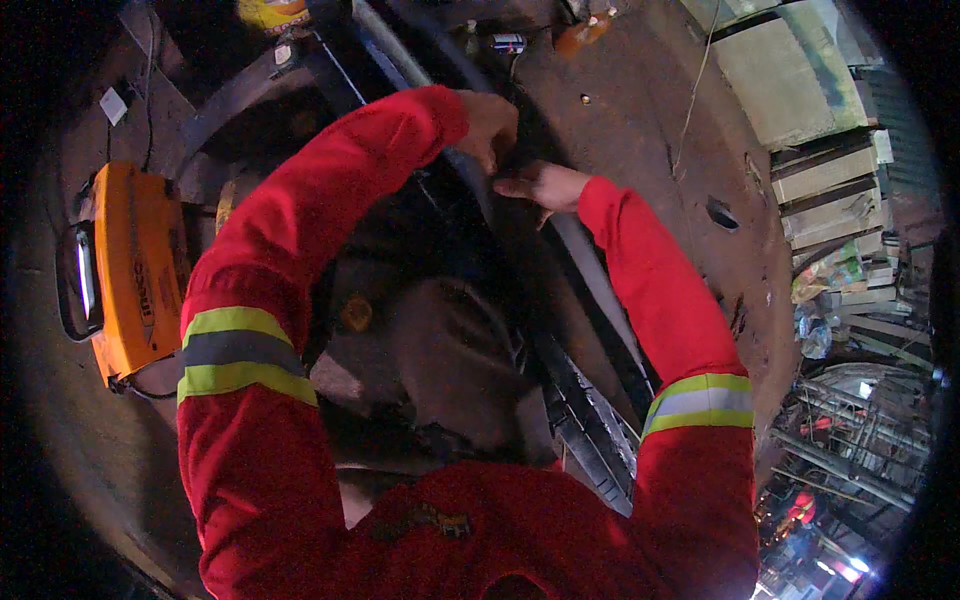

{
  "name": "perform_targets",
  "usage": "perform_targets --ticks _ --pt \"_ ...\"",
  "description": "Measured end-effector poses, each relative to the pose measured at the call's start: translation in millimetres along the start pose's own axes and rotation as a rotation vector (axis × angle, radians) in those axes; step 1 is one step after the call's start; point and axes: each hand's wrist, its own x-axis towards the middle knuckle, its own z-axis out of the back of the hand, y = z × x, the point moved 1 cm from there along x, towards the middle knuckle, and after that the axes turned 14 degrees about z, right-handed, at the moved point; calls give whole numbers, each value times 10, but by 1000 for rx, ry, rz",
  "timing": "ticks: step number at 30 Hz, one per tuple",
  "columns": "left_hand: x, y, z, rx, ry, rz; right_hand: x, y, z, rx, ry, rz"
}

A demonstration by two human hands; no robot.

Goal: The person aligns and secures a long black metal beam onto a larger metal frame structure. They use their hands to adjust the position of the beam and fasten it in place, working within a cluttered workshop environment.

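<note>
Closely paired hands: left hand curled around dark curved bar, upper centre; right hand flat against it, fingers extended, gripping nothing.
Risk: pinched fingers if bar shifts; slipping grip in dim light.

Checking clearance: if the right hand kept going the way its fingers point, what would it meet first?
The right hand points leftward; it would likely first meet the left hand on the long dark metal bar, though depth is unclear.

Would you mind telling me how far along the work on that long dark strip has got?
Done: nothing visibly finished; the long dark strip lies across the work surface. In hand: the left hand and the right hand both rest on its far end, fingers bent at its edge. Left: cannot tell; the orange machine sits untouched at the left.
</note>
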Motion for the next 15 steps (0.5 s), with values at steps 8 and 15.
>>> perform_targets --ticks 8,15 --pt "123 -319 252 193 204 34 73 -16 48 -20 28 -22" --pt "159 -204 112 191 57 32 126 25 -6 -285 16 24"
